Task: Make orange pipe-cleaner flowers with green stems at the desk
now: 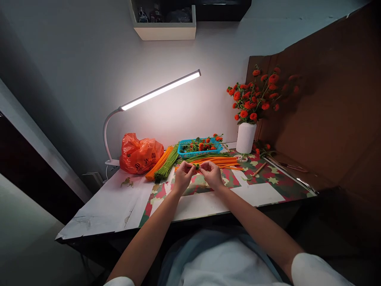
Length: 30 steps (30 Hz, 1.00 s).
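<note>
Head view, with the blue plastic basket as landmark: well to its left stands a lamp with a curved neck and a straight, glowing bar. Nearer its left, a crinkled orange plastic bag bulges beside an orange bundle and a green bundle, both of long, slim, straight strands. In front of the basket, the left hand pinches a small green piece between thumb and fingertips; the right hand pinches its other side, fingers likewise narrow. The piece's exact shape is too small to tell. Inside the basket lie round, ruffled red-orange flowers. To its right, a white, vertically ribbed vase holds taller blooms; farther forward lies a slim brown stick. Flat brown cardboard rises far right of the basket.
</note>
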### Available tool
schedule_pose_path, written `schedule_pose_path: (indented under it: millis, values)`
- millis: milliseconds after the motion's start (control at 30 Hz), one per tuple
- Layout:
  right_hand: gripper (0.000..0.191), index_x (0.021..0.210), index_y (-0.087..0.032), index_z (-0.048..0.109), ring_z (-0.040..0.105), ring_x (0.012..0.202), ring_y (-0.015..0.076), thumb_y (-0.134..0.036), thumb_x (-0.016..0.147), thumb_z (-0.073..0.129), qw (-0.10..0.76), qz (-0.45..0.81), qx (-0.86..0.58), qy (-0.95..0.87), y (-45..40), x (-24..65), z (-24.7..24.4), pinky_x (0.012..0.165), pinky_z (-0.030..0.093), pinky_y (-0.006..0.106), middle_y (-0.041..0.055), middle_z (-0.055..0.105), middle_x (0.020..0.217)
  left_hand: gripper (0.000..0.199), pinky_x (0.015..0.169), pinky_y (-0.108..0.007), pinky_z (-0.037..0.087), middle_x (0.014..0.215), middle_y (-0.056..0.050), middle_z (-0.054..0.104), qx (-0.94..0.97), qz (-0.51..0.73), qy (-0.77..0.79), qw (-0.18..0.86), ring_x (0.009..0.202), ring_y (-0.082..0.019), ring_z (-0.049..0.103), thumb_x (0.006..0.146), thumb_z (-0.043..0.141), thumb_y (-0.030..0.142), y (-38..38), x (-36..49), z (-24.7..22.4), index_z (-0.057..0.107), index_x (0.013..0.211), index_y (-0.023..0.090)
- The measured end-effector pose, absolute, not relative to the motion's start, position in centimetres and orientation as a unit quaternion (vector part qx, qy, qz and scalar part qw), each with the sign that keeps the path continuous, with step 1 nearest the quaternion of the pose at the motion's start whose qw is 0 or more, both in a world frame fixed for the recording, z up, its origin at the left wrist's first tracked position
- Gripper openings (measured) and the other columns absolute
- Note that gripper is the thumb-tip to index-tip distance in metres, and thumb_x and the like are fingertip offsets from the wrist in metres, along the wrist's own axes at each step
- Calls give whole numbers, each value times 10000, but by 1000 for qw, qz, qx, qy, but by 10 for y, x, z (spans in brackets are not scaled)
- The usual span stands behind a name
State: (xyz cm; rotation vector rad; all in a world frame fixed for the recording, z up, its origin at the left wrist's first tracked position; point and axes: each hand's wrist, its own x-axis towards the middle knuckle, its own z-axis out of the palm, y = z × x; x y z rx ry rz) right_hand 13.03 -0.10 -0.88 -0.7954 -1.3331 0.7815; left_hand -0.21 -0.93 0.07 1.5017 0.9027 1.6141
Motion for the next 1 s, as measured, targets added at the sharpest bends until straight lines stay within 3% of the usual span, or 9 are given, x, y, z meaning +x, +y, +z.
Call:
schedule_pose_path:
  millis: [100, 233, 367, 633, 800, 1000]
  values:
    - [273, 697, -195, 551, 603, 627, 153, -392, 608, 718, 643, 410, -332, -555, 4, 131, -11, 614, 508, 279, 10, 628, 676, 352, 597, -265, 545, 720, -6, 626, 609, 635, 360, 311, 617, -133, 634, 708, 696, 482, -9, -3, -3, 514, 716, 181]
    - [250, 688, -196, 550, 573, 598, 139, -397, 646, 692, 645, 380, -348, -565, 4, 130, -11, 591, 492, 271, 6, 606, 657, 313, 575, -246, 526, 681, 6, 620, 622, 625, 382, 278, 587, -129, 624, 717, 694, 454, -10, -4, -3, 522, 713, 192]
    - [200, 705, -198, 555, 577, 612, 148, -376, 698, 646, 651, 325, -367, -580, -2, 129, -8, 604, 495, 277, 11, 608, 665, 330, 590, -264, 536, 632, 18, 618, 618, 607, 372, 333, 591, -141, 624, 684, 725, 452, -11, -2, -1, 518, 741, 201]
    - [111, 688, -203, 572, 579, 649, 155, -303, 720, 606, 641, 260, -357, -627, -10, 131, -2, 669, 476, 296, 12, 619, 676, 396, 672, -319, 563, 721, 7, 623, 579, 602, 343, 430, 684, -148, 627, 696, 672, 549, -5, -1, -3, 540, 778, 185]
    - [337, 615, -211, 461, 492, 524, 107, -400, 577, 737, 632, 461, -327, -531, 0, 130, -3, 517, 427, 243, -41, 525, 576, 323, 759, -364, 548, 865, -43, 672, 595, 623, 332, 385, 797, -180, 646, 738, 648, 492, -5, 1, -4, 530, 773, 194]
    - [380, 621, -201, 492, 392, 442, 74, -443, 555, 778, 463, 652, -275, -533, 8, 144, -3, 458, 387, 232, -62, 443, 503, 115, 825, -357, 507, 1073, -94, 669, 688, 594, 357, 216, 1004, -223, 616, 796, 610, 323, -14, 1, -3, 572, 768, 218]
